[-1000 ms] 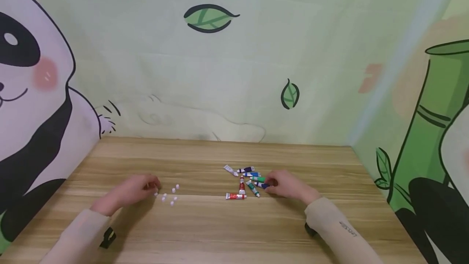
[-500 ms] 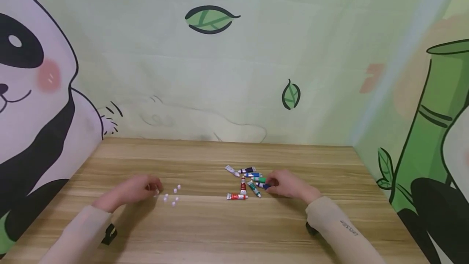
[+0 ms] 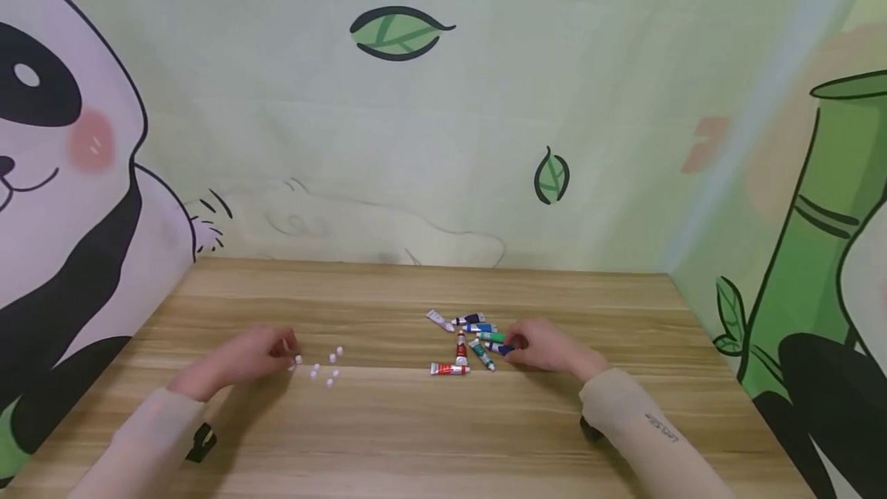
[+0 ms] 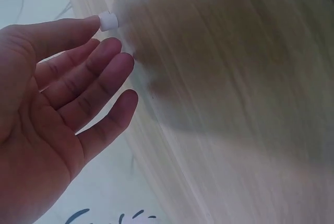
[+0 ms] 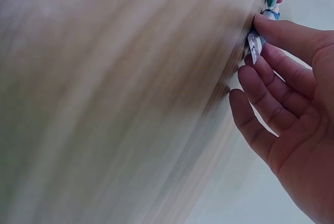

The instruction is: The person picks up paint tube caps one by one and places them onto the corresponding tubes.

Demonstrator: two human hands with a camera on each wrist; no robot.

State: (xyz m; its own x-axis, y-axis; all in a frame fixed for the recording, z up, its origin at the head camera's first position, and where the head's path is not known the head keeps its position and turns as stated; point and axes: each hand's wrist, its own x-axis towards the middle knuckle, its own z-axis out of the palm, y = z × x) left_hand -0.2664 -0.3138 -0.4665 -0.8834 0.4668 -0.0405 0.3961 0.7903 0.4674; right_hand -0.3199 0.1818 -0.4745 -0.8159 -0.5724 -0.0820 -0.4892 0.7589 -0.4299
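My left hand (image 3: 252, 356) is at the left with its fingers loosely bent. Its thumb tip meets a small white cap-like cylinder (image 4: 109, 21), and a gap separates thumb and fingers in the left wrist view. Several more such white cylinders (image 3: 329, 383) lie scattered to its right. My right hand (image 3: 543, 345) pinches the flat tail of a dark blue paint tube (image 3: 496, 347) between thumb and index finger. Beside that tube are a green paint tube (image 3: 491, 337), a teal one (image 3: 482, 354), a blue one (image 3: 480, 328) and two red ones, one lying crosswise (image 3: 449, 370) and one lengthwise (image 3: 461, 349).
At the back of the group lie a white-silver tube (image 3: 440, 319) and a dark tube (image 3: 468, 319). Everything rests on a wood-grain table (image 3: 388, 437). A printed backdrop (image 3: 443, 114) with leaves and pandas stands behind and around the table.
My left hand has drawn back slightly to the left, and a white cylinder now shows more fully at its fingertips. The right hand stays on the dark blue tube.
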